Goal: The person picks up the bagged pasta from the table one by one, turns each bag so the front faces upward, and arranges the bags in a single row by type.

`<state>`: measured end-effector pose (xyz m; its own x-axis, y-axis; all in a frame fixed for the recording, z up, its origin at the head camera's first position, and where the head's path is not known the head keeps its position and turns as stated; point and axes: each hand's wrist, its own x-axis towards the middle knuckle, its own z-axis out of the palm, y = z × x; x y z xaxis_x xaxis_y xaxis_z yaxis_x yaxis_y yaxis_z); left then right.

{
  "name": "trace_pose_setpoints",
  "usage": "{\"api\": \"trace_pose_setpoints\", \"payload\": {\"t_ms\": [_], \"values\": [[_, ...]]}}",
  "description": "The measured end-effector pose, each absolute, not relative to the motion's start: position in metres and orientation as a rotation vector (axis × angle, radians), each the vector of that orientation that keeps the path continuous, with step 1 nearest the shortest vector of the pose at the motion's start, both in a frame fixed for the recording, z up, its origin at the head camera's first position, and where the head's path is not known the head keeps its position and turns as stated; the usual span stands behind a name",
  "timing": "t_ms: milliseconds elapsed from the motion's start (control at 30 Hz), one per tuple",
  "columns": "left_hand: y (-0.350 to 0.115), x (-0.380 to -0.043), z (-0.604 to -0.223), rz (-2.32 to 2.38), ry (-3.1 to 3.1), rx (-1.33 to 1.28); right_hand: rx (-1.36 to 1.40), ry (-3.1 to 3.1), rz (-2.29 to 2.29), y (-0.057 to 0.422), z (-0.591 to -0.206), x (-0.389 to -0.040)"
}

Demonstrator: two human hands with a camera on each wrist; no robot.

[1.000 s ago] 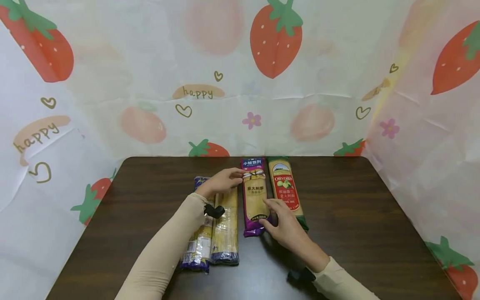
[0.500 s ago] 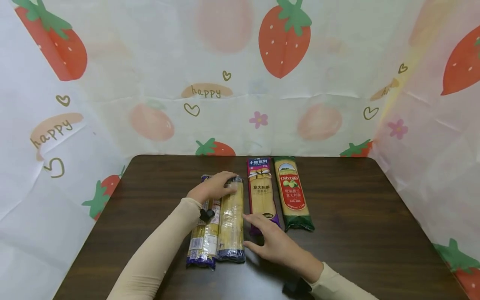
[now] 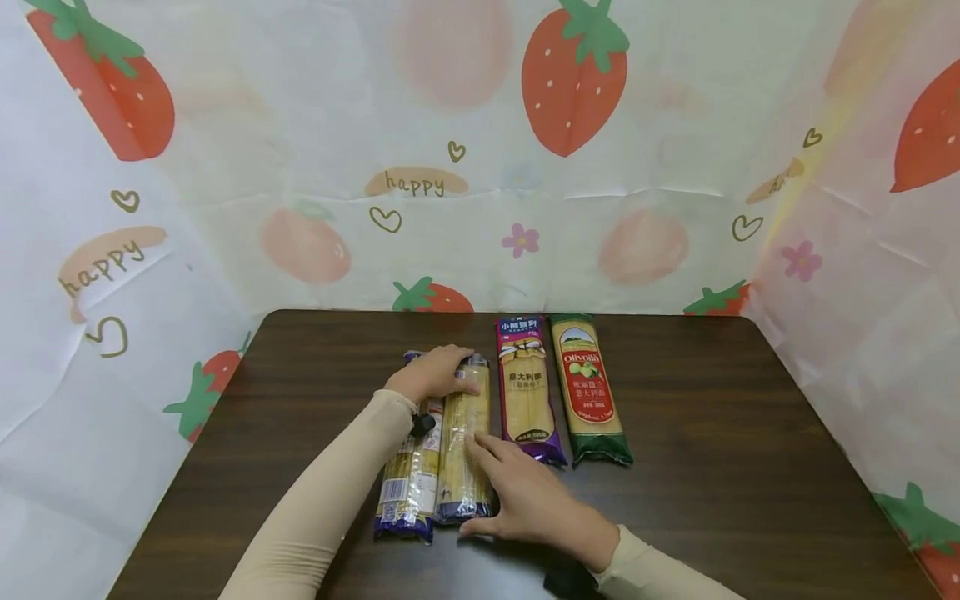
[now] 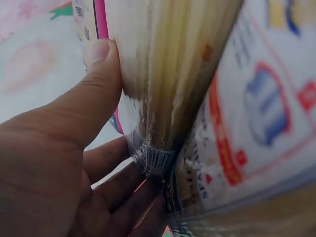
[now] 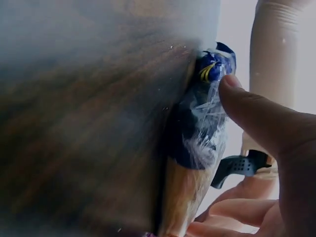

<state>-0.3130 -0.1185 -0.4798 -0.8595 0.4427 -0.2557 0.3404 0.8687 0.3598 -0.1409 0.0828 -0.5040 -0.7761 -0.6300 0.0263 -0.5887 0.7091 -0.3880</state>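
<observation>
Two clear-and-blue packs of spaghetti lie side by side left of centre. My left hand (image 3: 431, 373) reaches over the barcoded left pack (image 3: 408, 492) and grips the far end of the plain-faced pack (image 3: 454, 458) beside it. In the left wrist view, the thumb (image 4: 101, 52) lies along that pack's side and the fingers go round its end. My right hand (image 3: 528, 500) is at the same pack's near right side, fingers spread. Its thumb (image 5: 234, 86) overlaps the blue near end in the right wrist view.
To the right lie a purple-edged pasta pack (image 3: 527, 392) and a green-ended Olivoilà spaghetti pack (image 3: 588, 387), both lengthwise on the dark wooden table (image 3: 712, 467). A strawberry-print sheet (image 3: 435, 242) hangs behind and at both sides.
Both hands have left the purple pack and moved left to the plain-faced spaghetti pack. Over the last half second my right hand has slid closer, its thumb now at the near end.
</observation>
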Motion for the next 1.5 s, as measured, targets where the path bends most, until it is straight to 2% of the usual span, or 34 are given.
{"api": "trace_pose_setpoints", "payload": {"t_ms": [467,867,1200,1500], "values": [[-0.115,-0.313,-0.478,0.429,2.686,0.562,-1.016,2.962,-0.201,0.062,-0.500,-0.134],[-0.117,-0.315,-0.477,0.428,2.696,0.539,-0.982,2.960,-0.152,0.057,-0.500,-0.137],[-0.123,-0.325,-0.481,0.484,2.676,0.598,-0.905,2.910,-0.327,0.060,-0.500,-0.142],[-0.127,-0.324,-0.473,0.572,2.661,0.641,-0.979,2.868,-0.597,0.076,-0.497,-0.144]]}}
